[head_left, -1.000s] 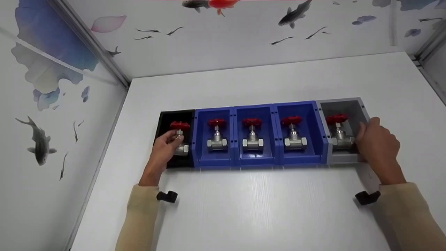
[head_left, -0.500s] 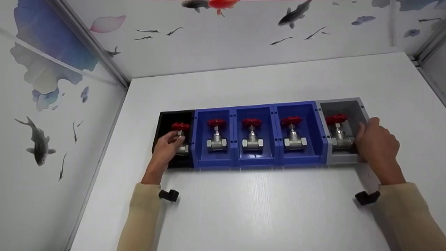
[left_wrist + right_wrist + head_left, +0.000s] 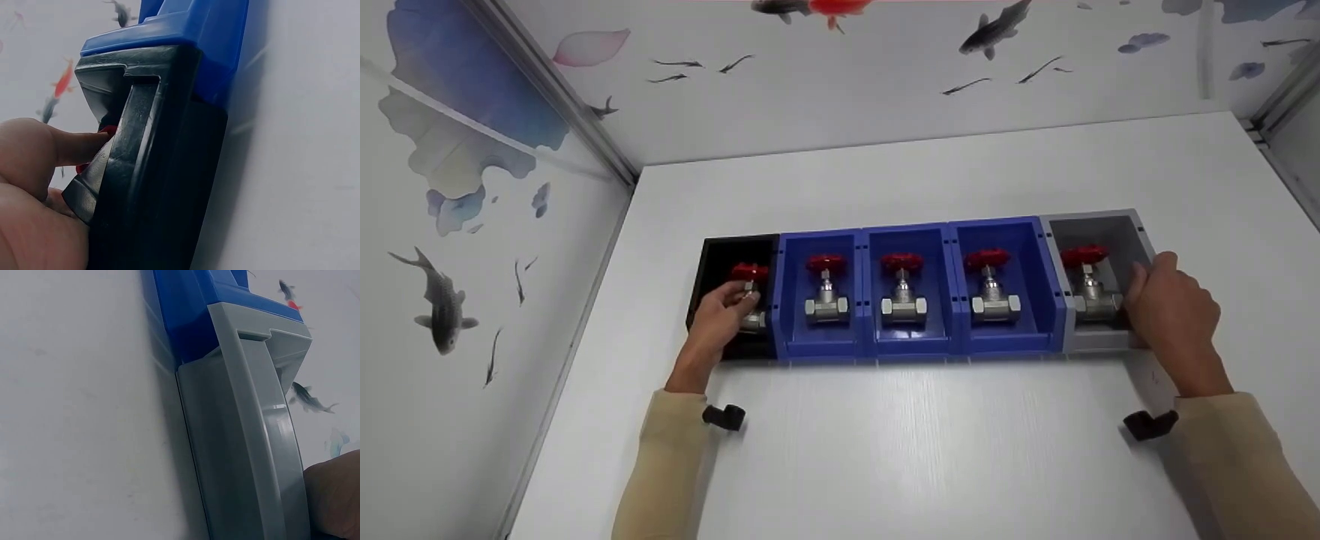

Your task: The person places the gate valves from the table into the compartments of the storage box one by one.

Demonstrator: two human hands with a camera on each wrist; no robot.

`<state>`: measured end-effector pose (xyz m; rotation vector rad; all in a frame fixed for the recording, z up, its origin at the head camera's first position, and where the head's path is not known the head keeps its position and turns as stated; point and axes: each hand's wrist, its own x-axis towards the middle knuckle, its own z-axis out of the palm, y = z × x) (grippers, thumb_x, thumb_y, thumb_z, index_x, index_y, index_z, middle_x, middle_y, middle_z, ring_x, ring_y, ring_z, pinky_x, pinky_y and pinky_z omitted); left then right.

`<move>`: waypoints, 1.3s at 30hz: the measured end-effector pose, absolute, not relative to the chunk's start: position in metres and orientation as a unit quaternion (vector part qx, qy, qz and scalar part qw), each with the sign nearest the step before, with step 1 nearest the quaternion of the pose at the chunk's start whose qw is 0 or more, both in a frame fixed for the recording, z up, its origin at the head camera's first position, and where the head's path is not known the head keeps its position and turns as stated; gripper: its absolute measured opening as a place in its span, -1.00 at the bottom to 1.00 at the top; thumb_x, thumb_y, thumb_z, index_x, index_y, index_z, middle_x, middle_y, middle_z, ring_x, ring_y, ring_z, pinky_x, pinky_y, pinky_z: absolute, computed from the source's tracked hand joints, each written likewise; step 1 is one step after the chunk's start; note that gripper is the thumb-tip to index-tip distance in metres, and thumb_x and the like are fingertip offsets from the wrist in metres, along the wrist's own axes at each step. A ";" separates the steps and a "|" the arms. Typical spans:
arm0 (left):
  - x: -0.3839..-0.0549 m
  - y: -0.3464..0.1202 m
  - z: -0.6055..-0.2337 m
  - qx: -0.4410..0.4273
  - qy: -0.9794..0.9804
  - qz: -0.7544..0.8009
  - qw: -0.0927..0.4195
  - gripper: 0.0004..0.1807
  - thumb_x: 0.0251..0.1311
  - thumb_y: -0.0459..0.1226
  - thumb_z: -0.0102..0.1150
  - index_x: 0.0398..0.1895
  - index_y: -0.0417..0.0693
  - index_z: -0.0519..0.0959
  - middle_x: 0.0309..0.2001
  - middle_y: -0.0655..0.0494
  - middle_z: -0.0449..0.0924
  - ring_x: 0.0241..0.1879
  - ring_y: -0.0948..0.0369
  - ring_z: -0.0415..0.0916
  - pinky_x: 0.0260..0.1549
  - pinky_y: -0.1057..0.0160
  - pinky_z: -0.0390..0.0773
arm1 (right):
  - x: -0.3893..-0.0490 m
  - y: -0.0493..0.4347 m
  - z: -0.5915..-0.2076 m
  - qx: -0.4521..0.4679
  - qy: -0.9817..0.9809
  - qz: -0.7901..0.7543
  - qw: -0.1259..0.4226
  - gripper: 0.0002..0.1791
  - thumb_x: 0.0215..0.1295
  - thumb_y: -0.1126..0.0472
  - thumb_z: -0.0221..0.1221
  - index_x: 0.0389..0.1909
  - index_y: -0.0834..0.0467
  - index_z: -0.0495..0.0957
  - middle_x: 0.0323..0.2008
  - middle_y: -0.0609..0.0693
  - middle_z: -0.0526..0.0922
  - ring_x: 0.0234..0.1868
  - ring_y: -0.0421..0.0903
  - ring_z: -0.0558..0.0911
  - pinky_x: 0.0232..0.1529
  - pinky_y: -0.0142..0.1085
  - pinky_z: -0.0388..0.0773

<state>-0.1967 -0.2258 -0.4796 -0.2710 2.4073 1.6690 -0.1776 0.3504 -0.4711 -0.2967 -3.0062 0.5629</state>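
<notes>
Five-piece row aside, my left hand (image 3: 716, 319) reaches into the black bin (image 3: 707, 259), thumb and forefinger pinching the neck of a steel valve with a red handwheel (image 3: 750, 272). In the left wrist view the black bin's wall (image 3: 152, 169) hides most of that valve. At the other end my right hand (image 3: 1174, 319) grips the right wall of the grey bin (image 3: 1102, 341); its fingers are partly hidden. Another red-wheeled valve (image 3: 1091, 292) sits in the grey bin, close to my thumb. The right wrist view shows the grey wall (image 3: 253, 439) beside the hand's edge.
Between the end bins stand three blue bins (image 3: 904, 347), joined in the row, each with one upright valve (image 3: 904, 307). The row rests on a white table (image 3: 900, 450). White panels with painted fish (image 3: 446, 315) enclose the left and back.
My left hand and the valve it pinches have shifted slightly right within the black bin, then stayed nearly still. The right hand has not visibly moved.
</notes>
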 end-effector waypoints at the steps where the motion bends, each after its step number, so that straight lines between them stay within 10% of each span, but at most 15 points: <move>1: -0.197 -0.226 -0.479 -0.093 0.814 0.565 0.101 -0.48 0.41 -0.17 0.12 0.36 -0.19 0.37 0.19 -0.14 0.48 0.13 0.05 0.42 0.12 0.09 0.40 | -0.178 0.351 -0.471 -0.097 -0.978 0.183 0.033 -0.48 0.59 0.05 -0.27 -0.09 0.53 0.24 -0.42 0.56 0.50 -0.57 0.34 0.51 -0.70 0.02 0.31; 39: -0.200 -0.221 -0.481 -0.100 0.824 0.549 0.102 -0.55 0.42 -0.24 0.08 0.29 -0.28 0.42 0.11 -0.15 0.53 0.03 0.09 0.45 0.04 0.16 0.43 | -0.179 0.351 -0.473 -0.097 -0.977 0.188 0.035 -0.48 0.59 0.03 -0.28 -0.14 0.51 0.25 -0.45 0.53 0.50 -0.58 0.32 0.51 -0.71 -0.03 0.29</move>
